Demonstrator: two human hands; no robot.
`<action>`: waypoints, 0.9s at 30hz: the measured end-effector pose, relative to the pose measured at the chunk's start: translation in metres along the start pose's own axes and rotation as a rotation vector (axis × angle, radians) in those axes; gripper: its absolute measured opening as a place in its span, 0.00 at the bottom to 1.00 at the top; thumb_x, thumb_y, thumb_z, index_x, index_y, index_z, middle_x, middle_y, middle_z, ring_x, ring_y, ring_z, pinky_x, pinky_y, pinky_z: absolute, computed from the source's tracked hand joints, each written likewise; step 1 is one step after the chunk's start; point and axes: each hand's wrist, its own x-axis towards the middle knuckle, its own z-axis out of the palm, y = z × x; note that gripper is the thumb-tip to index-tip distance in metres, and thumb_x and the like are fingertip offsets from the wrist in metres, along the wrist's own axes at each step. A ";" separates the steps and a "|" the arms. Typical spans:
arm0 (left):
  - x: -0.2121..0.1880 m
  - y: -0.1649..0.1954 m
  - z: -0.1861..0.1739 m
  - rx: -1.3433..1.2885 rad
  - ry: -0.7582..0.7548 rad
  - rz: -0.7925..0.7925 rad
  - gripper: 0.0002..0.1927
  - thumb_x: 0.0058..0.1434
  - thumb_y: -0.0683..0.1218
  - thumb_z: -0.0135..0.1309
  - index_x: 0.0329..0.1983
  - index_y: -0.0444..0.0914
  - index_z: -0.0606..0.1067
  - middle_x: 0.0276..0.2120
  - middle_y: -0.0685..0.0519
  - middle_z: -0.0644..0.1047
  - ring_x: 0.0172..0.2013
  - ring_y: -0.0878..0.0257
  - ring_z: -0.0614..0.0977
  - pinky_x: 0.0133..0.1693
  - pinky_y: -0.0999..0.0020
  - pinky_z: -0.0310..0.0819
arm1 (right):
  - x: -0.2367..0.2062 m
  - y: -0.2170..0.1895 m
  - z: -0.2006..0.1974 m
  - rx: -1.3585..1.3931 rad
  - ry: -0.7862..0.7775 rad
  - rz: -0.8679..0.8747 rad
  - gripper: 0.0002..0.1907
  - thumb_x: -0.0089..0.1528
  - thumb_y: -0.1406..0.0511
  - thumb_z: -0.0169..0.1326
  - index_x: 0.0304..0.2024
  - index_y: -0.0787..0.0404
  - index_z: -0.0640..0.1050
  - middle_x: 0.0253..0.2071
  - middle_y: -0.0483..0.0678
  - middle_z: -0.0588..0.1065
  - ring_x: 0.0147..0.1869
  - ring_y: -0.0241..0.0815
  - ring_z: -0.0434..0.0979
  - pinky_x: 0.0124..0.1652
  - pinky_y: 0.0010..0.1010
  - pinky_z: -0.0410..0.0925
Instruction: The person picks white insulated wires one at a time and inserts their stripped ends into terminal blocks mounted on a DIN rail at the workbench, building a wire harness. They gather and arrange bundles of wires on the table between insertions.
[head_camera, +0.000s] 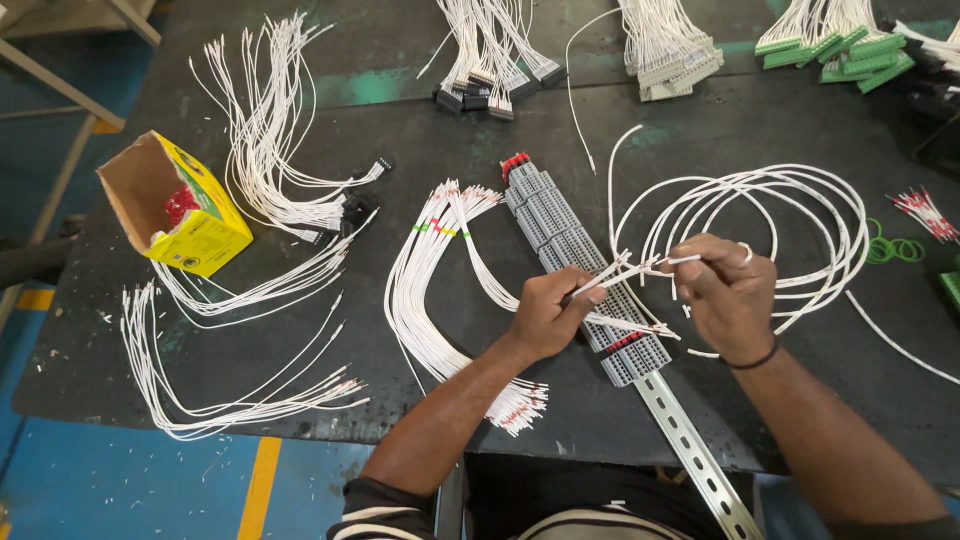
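You pinch white wire ends (640, 268) between both hands over the grey terminal strip (575, 255) on its metal rail (695, 455). Left hand (545, 315) closed on the wires; right hand (728, 295) pinches one tip. Dark surface (420, 150) carries wire bundles (430, 290) and a yellow box (195, 215). Blue floor (100, 480) below.

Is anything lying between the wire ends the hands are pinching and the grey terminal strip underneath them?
Nothing visible does. The left hand and right hand pinch white wire ends directly above the grey terminal strip; only those wires cross it.
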 end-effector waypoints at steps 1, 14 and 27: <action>-0.001 0.000 0.000 -0.002 -0.002 -0.011 0.11 0.69 0.47 0.57 0.38 0.33 0.77 0.21 0.55 0.71 0.23 0.72 0.69 0.26 0.70 0.62 | -0.001 -0.001 0.001 0.017 -0.024 -0.011 0.07 0.67 0.72 0.57 0.47 0.67 0.80 0.39 0.51 0.78 0.32 0.31 0.71 0.32 0.20 0.64; 0.000 0.001 0.000 -0.002 -0.014 0.011 0.12 0.69 0.48 0.57 0.40 0.33 0.77 0.24 0.54 0.74 0.23 0.72 0.71 0.26 0.71 0.64 | 0.000 0.004 0.004 -0.048 0.044 0.020 0.05 0.68 0.73 0.56 0.46 0.66 0.80 0.38 0.48 0.78 0.32 0.28 0.68 0.32 0.18 0.62; -0.003 -0.002 0.001 0.004 -0.032 0.059 0.14 0.72 0.51 0.54 0.39 0.34 0.76 0.26 0.53 0.75 0.26 0.69 0.75 0.30 0.70 0.69 | -0.004 0.014 0.020 -0.380 -0.266 0.202 0.08 0.59 0.71 0.64 0.41 0.66 0.84 0.29 0.42 0.77 0.29 0.27 0.69 0.27 0.20 0.61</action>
